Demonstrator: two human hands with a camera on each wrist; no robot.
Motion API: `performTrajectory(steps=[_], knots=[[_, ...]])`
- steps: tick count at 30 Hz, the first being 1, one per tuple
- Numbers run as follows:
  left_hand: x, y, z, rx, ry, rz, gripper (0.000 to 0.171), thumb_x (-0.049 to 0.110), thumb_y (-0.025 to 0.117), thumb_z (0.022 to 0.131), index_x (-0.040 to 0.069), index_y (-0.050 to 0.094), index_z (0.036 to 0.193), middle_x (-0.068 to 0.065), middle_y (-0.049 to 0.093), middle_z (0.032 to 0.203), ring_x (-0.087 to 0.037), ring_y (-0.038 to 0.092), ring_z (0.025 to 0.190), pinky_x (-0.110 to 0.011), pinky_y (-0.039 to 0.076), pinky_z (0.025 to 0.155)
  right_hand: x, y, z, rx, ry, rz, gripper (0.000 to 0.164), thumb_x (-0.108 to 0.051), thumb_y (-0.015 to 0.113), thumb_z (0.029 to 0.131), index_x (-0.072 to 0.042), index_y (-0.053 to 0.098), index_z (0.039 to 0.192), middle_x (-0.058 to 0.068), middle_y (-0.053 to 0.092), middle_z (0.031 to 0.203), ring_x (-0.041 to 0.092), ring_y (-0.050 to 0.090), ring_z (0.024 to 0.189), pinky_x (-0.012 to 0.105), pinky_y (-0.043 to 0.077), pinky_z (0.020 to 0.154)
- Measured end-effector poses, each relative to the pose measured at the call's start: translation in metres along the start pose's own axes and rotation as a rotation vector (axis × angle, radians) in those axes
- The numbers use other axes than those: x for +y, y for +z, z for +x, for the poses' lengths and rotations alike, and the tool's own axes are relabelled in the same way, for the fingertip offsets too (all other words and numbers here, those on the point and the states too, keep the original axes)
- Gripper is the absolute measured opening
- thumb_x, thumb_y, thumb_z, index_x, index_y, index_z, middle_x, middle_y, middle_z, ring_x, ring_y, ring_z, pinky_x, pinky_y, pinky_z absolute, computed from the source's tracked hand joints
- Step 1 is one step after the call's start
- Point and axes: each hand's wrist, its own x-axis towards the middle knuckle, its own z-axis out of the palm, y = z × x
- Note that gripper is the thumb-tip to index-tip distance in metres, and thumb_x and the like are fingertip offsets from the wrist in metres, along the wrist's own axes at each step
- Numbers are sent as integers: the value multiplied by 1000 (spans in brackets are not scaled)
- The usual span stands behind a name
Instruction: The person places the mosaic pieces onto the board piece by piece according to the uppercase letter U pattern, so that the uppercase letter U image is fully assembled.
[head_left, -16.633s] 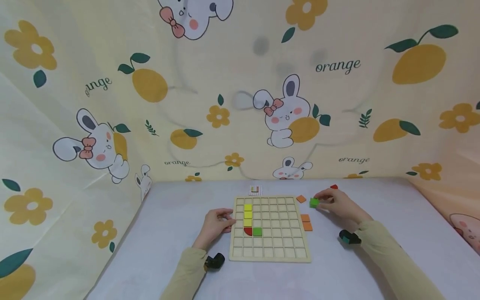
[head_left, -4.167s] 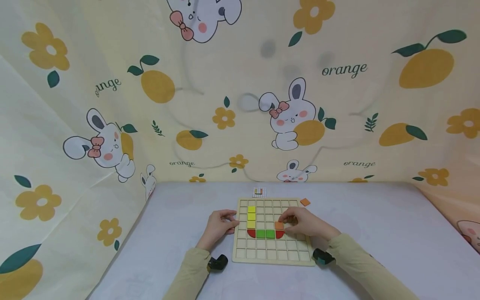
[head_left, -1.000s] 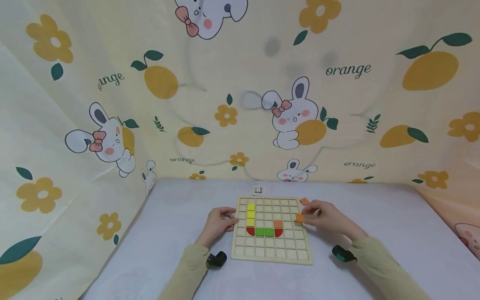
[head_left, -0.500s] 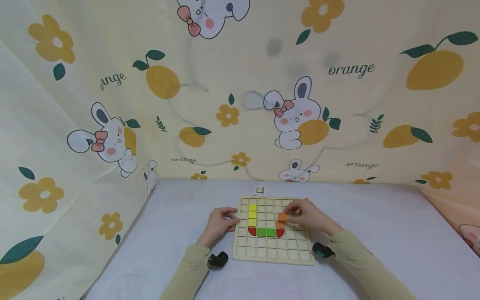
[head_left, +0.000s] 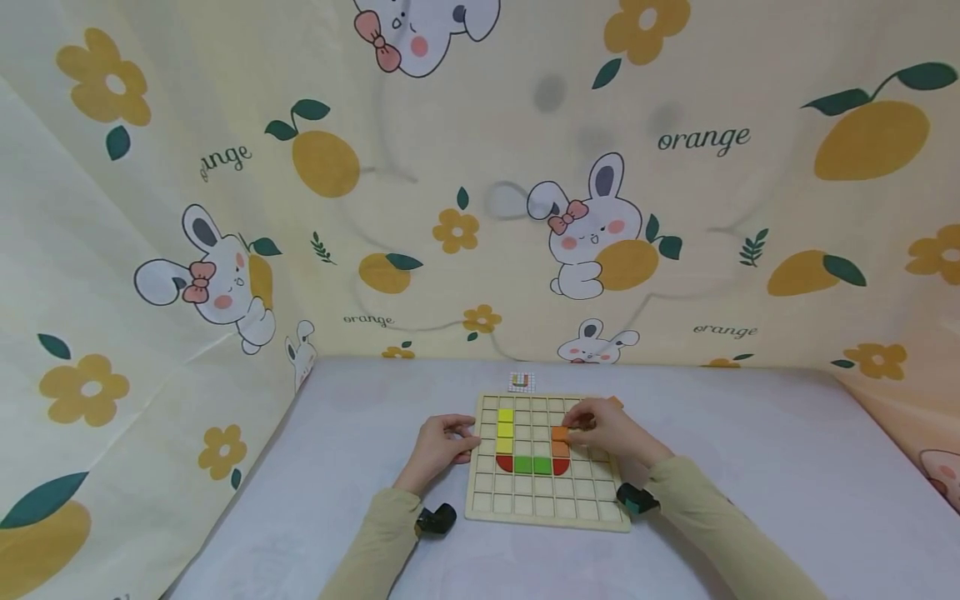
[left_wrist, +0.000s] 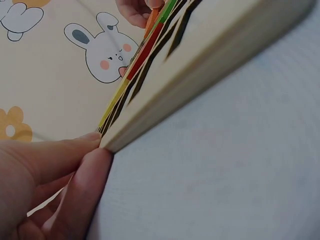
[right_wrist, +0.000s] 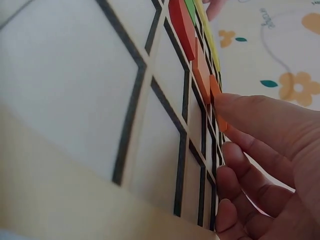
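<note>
1. A square orange wooden tile [head_left: 560,433] is pinched by the fingertips of the right hand [head_left: 606,431] over the square wooden grid board [head_left: 547,508], directly above a second orange tile [head_left: 560,449].
2. The board's left edge is gripped by the left hand [head_left: 438,447], fingers curled round it.
3. Three yellow tiles [head_left: 505,430], two green tiles [head_left: 532,465] and red quarter-round pieces [head_left: 503,463] are seated in the grid.
</note>
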Motion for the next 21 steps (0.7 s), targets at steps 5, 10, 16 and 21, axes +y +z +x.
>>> performTrajectory(steps=[5, 10, 16, 21], knots=[[0, 0, 0, -1, 2, 5, 36, 4, 76, 80, 5, 67, 115, -7, 62, 87, -12, 59, 57, -29, 58, 57, 2, 1, 2, 2, 4, 3, 16, -11, 76, 82, -7, 68, 96, 0, 59, 88, 18, 52, 80, 27, 48, 69], [0, 0, -1, -3, -1, 11, 36, 5, 75, 81, 6, 67, 116, -7, 61, 87, -12, 59, 58, -29, 58, 58, 2, 1, 2, 3, -12, -1, 17, -11, 75, 83, -5, 68, 98, 0, 59, 89, 18, 52, 79, 26, 47, 68], [0, 0, -1, -5, 9, 11, 36, 5, 75, 81, 5, 67, 116, -7, 61, 86, -12, 59, 58, -29, 58, 57, 4, 1, 3, 0, -20, 0, 17, -10, 75, 83, -5, 68, 98, 0, 60, 90, 17, 53, 81, 26, 48, 70], [0, -1, -2, -6, 2, 2, 36, 5, 76, 81, 5, 67, 116, -7, 62, 87, -13, 60, 59, -30, 58, 57, 2, 1, 4, -6, -3, 14, 17, -10, 74, 84, -5, 69, 99, 1, 60, 89, 18, 52, 81, 27, 47, 70]])
